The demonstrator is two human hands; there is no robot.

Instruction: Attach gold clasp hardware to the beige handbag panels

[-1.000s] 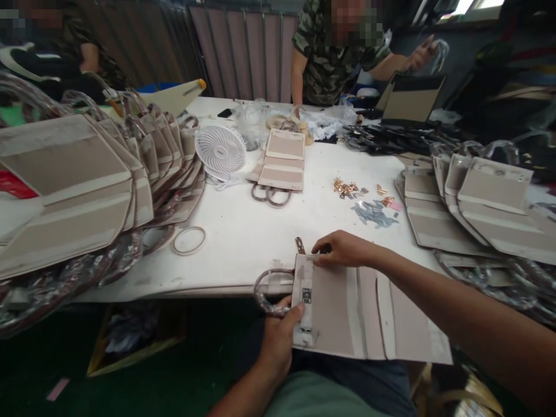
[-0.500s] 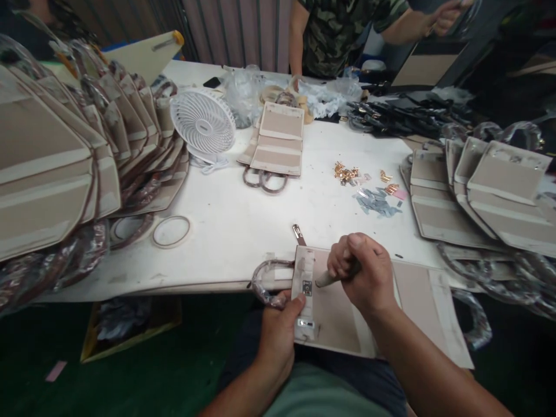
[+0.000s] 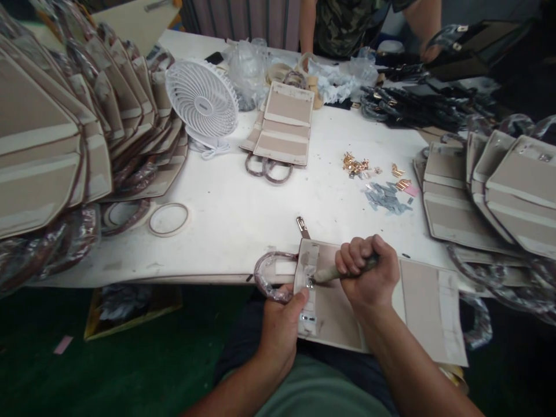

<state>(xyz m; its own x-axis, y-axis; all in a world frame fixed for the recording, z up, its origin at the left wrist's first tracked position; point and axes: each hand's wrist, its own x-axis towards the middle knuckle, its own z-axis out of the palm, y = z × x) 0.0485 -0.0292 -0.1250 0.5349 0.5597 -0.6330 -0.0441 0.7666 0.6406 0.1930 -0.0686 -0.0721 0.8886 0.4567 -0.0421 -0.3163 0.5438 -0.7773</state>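
Note:
An unfinished beige handbag piece [image 3: 336, 318] lies open across my lap and the table's front edge. My left hand [image 3: 280, 318] pinches its left edge, thumb on top and fingers underneath. Near that thumb is a small metal plate [image 3: 310, 283] on the white strip; a second metal piece [image 3: 308, 318] sits lower on it. My right hand [image 3: 371, 272] is wrapped round a grey-brown tapered stick-like tool [image 3: 326, 274], its tip at the upper plate. A plastic-wrapped handle [image 3: 266, 267] loops out left, and a strap with a metal buckle [image 3: 301, 223] sticks out at the top.
Stacked bag pieces stand left [image 3: 39, 139] and right [image 3: 521, 197]. A white fan [image 3: 202, 104], a tape ring [image 3: 168, 220], gold fittings [image 3: 355, 165] and grey scraps [image 3: 384, 198] are on the table [image 3: 243, 226]. Across it, a person in camouflage [image 3: 343, 29] handles a black piece.
The tool's tip has come left onto the metal plate, its handle now lying flatter. My right hand has turned and moved slightly right. The person opposite has lowered a hand to a black piece.

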